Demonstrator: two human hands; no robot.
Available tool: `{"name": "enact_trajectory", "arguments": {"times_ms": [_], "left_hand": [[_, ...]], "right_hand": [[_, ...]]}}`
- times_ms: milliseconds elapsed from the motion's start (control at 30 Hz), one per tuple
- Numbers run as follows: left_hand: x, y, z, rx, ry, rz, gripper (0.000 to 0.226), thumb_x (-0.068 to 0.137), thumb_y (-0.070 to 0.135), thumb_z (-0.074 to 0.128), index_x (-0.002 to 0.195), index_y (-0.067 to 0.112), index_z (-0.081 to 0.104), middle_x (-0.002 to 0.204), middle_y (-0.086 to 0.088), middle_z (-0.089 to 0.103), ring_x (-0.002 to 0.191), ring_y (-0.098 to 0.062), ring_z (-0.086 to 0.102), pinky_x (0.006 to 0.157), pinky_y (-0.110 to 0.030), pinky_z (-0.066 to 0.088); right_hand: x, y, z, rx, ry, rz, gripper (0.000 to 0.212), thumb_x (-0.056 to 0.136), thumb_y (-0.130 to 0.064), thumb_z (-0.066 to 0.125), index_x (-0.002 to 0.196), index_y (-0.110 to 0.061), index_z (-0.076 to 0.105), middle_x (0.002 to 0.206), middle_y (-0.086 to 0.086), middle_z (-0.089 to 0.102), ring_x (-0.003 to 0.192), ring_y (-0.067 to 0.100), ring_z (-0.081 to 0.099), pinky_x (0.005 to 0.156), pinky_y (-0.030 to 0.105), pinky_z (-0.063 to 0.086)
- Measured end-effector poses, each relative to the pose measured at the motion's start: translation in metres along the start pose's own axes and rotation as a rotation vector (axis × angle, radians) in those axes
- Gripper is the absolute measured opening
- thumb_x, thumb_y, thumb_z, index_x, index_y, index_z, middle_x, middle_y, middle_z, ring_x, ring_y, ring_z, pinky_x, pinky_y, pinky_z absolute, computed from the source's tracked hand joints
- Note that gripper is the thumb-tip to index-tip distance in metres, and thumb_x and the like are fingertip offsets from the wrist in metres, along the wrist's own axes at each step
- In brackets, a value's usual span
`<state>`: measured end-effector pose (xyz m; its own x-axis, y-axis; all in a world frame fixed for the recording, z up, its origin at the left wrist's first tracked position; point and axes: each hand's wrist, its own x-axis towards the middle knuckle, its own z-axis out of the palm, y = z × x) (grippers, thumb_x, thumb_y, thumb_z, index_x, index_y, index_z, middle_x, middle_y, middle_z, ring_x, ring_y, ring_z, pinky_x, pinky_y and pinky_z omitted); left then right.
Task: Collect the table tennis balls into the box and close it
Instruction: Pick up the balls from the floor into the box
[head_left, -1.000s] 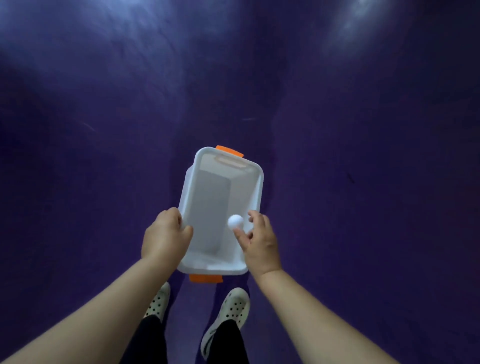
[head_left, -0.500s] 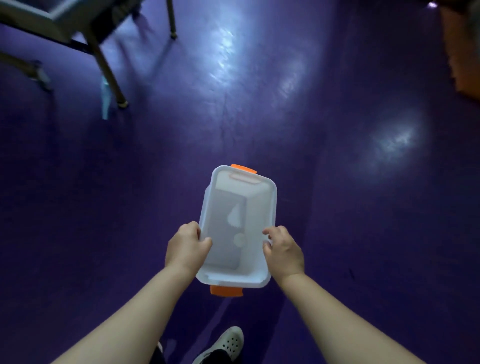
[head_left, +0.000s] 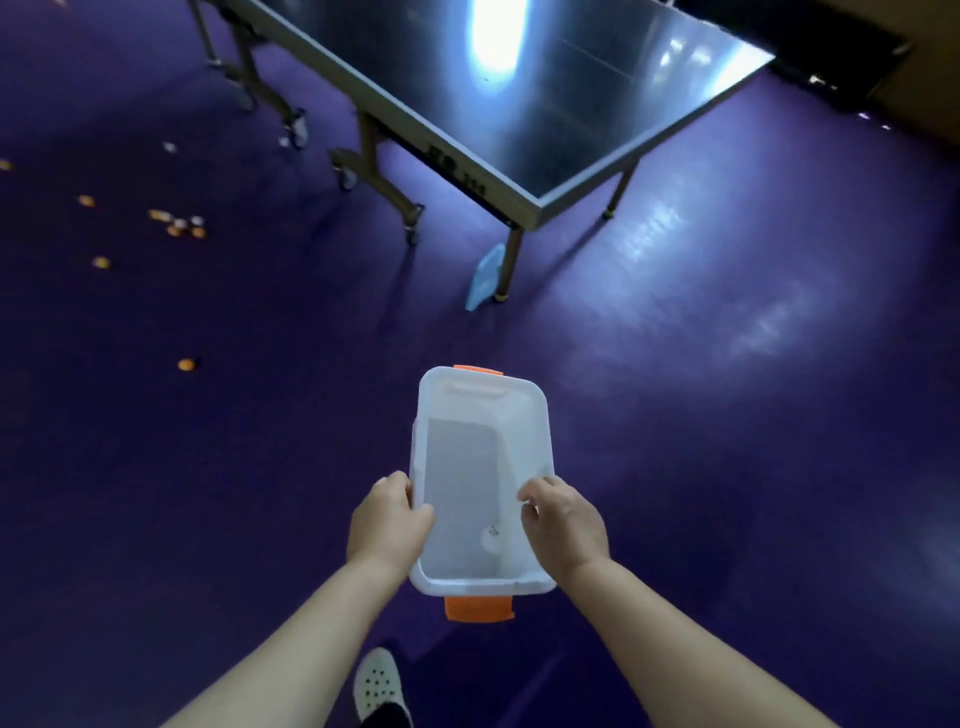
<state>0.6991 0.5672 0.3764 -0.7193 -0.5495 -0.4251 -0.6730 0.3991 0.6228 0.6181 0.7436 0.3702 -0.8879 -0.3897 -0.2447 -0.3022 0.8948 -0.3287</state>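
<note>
Floor (head_left: 727, 467) is dark purple, smooth, glossy, with pale glare patches on the right side and at top left. Table tennis table (head_left: 545, 104) stands at top centre, dark reflective top with a bright light streak, grey edge, metal legs, some on castor wheels. A pale blue flat object (head_left: 483, 280) leans against the near table leg; can't tell what it is. Brown wall or board at the top right corner, blurred.

White plastic box (head_left: 535, 415) is held up off the floor, centre frame, open, no lid on it, orange latch (head_left: 479, 609) on the near end and another on the far end. One white ball (head_left: 491, 538) lies inside at the near right corner of the box bottom.

Left hand (head_left: 387, 525) grips the left long rim, fingers curled over the edge, closed on it. Right hand (head_left: 566, 525) grips the right long rim, fingers likewise wrapped over the edge. Both forearms bare.

Scattered balls on the floor at left: a cluster of orange and white ones (head_left: 179, 224), a lone orange ball (head_left: 186, 365) nearer the person, more orange ones further left, all well apart from the box. One white perforated shoe (head_left: 376, 686) at bottom edge.
</note>
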Motion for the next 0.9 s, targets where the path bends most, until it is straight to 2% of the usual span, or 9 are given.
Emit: {"name": "enact_trajectory", "arguments": {"times_ms": [100,267,433,567,767,900], "left_hand": [[0.026,-0.027,-0.056,-0.026,0.079,-0.072,0.021,0.078,0.014,0.052,0.065,0.018,0.037,0.075,0.001,0.05,0.057,-0.015,0.044,0.047,-0.027,0.027],[0.06,-0.064,-0.124,-0.098,0.196,-0.161,0.025,0.08,0.015,0.055,0.064,0.019,0.036,0.068,0.003,0.048,0.054,-0.013,0.043,0.046,-0.027,0.028],[0.091,-0.093,-0.175,-0.186,0.295,-0.27,0.024,0.08,0.019,0.059,0.066,0.015,0.039,0.065,0.003,0.05,0.052,-0.013,0.042,0.045,-0.026,0.029],[0.128,-0.116,-0.212,-0.233,0.372,-0.347,0.026,0.079,0.02,0.06,0.066,0.014,0.038,0.064,0.002,0.05,0.052,-0.015,0.043,0.045,-0.027,0.03],[0.209,-0.137,-0.272,-0.255,0.468,-0.492,0.024,0.078,0.019,0.06,0.067,0.014,0.04,0.063,0.002,0.05,0.052,-0.015,0.043,0.045,-0.027,0.029],[0.265,-0.144,-0.312,-0.287,0.508,-0.595,0.022,0.078,0.019,0.061,0.068,0.013,0.042,0.064,0.001,0.05,0.053,-0.015,0.042,0.046,-0.027,0.03]], "right_hand": [[0.032,-0.072,0.003,-0.016,-0.061,-0.075,0.025,0.094,-0.016,0.038,0.103,-0.019,0.061,0.103,-0.005,0.064,0.09,0.018,0.059,0.071,0.03,0.047],[0.075,-0.174,0.009,-0.061,-0.145,-0.21,0.026,0.094,-0.015,0.036,0.098,-0.02,0.061,0.099,-0.004,0.064,0.085,0.02,0.057,0.063,0.028,0.038],[0.123,-0.247,0.016,-0.091,-0.209,-0.312,0.026,0.089,-0.011,0.036,0.092,-0.018,0.061,0.093,-0.004,0.065,0.081,0.019,0.058,0.066,0.032,0.046],[0.174,-0.303,0.029,-0.117,-0.264,-0.405,0.026,0.088,-0.011,0.037,0.091,-0.02,0.061,0.088,-0.005,0.065,0.079,0.018,0.058,0.064,0.032,0.046],[0.271,-0.388,0.047,-0.131,-0.351,-0.54,0.027,0.085,-0.008,0.037,0.092,-0.019,0.061,0.084,-0.006,0.063,0.071,0.016,0.055,0.051,0.026,0.036],[0.341,-0.449,0.051,-0.172,-0.42,-0.608,0.023,0.083,-0.007,0.036,0.078,-0.023,0.05,0.074,-0.009,0.055,0.062,0.012,0.046,0.046,0.023,0.029]]}}
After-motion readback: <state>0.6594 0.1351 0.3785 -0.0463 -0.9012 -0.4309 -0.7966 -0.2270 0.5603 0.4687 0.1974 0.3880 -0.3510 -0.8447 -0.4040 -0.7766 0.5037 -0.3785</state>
